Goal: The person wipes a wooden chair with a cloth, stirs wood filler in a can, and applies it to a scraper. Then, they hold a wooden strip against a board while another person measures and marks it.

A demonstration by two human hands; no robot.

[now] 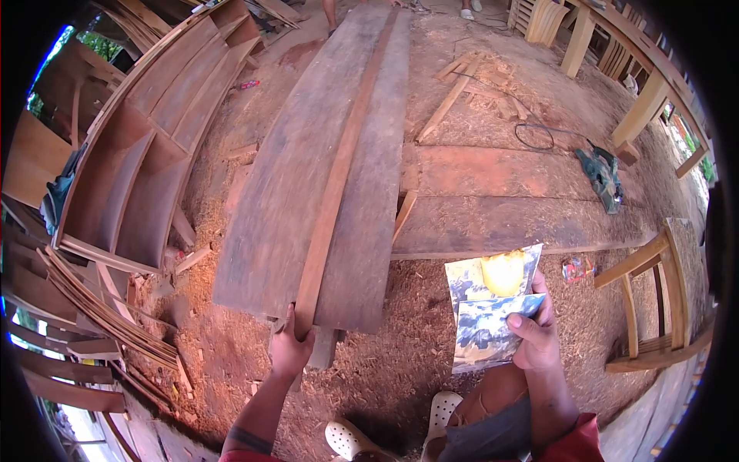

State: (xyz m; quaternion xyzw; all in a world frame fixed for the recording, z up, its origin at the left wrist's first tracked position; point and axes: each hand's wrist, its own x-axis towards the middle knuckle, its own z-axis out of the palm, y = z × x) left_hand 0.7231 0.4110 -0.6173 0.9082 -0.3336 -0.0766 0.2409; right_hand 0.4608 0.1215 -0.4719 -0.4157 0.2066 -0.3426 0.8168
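My left hand [292,348] grips the near end of a long, narrow wooden strip [339,177], with the thumb and fingers on either side of it. The strip lies lengthwise on a wide dark plank [285,192] that stretches away from me. In my right hand [536,331] are folded sheets of printed paper [485,339], pinched between thumb and fingers; they show dark blotches and a bright yellow patch. The papers are held up to the right of the plank, above the sawdust-covered ground.
A wooden shelf unit [138,169] leans at the left. Planks [485,171] lie crosswise on the right, with a green power tool [600,179] and its cord. A wooden chair frame [670,292] stands at the right. Another person's legs [330,14] show at the far end.
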